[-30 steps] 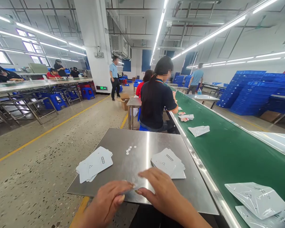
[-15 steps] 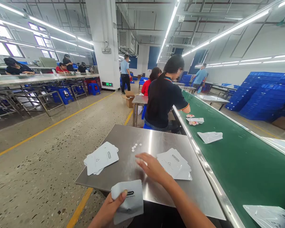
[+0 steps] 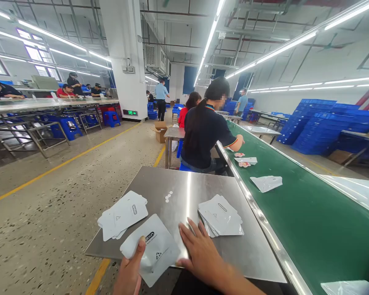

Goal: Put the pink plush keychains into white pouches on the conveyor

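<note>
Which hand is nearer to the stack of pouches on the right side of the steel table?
Right. The right hand lies flat on the table just left of that stack; the left hand holds a single pouch farther left.

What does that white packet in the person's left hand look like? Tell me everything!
The white packet is a flat, roughly square pouch with rounded corners, smooth and slightly shiny like plastic or foil. It has a dark logo near the top and a small triangle mark lower down. It is tilted, overhanging the steel table's near edge. The left hand pinches its left edge; the right hand touches its right side.
</note>
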`<state>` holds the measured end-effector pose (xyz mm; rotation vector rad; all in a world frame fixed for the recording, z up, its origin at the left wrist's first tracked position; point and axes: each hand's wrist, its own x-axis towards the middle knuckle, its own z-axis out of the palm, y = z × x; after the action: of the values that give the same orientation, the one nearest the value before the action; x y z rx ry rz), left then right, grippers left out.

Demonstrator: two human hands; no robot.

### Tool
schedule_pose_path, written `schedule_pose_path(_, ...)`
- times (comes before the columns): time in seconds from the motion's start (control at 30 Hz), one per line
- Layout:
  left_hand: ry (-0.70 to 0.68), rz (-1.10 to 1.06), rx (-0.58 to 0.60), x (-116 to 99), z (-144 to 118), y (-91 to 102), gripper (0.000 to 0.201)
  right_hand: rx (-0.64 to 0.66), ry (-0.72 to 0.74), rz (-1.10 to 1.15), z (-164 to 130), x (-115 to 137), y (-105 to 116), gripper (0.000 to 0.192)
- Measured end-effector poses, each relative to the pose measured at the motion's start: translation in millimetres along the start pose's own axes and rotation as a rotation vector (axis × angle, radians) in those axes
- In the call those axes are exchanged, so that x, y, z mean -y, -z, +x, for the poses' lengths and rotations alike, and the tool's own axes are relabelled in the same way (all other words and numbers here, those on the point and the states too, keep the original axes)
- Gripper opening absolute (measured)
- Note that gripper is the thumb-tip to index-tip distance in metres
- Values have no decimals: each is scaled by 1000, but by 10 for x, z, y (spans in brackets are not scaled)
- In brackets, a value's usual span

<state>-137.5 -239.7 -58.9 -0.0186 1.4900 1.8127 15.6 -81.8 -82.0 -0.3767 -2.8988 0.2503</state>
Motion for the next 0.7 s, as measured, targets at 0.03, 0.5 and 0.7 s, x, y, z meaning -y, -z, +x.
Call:
schedule_pose_path(0.03, -21, 39, -9, -41, -7, -20, 65, -37, 39, -6, -163, 32, -16, 70)
schedule_pose_path(0.5, -494, 749, 514, 152, -103, -730, 26, -715, -152, 384, -612, 62, 456, 20)
schedule_pose_path(0.7, -700, 824, 759, 432, -311, -1265, 19, -659, -201, 331, -846, 72, 1112, 13)
